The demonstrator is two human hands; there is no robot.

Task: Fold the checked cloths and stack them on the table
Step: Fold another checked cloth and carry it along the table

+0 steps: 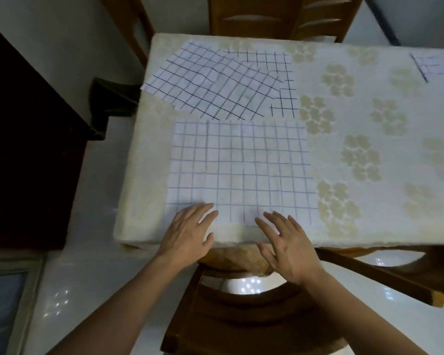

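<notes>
A checked cloth (241, 170) is spread flat on the counter (395, 111), directly ahead of both hands. Its near edge runs along the counter's near edge, and its far edge lies just short of a loose heap of further checked cloths (215, 85) at the far left. The spread cloth is close to square, so no long axis is marked. Any fold is judged to run away from the body, toward that heap.

The left hand (187, 231) is placed at the near left part of the cloth and the right hand (287, 244) at the near middle, so neither is clearly nearer. The fingers (205, 211) of both hands are held straight and slightly spread, and nothing is gripped. The tips are laid on or just over the near hem, but firm contact cannot be told. One more checked cloth (428, 65) is seen at the far right corner, well apart.
</notes>
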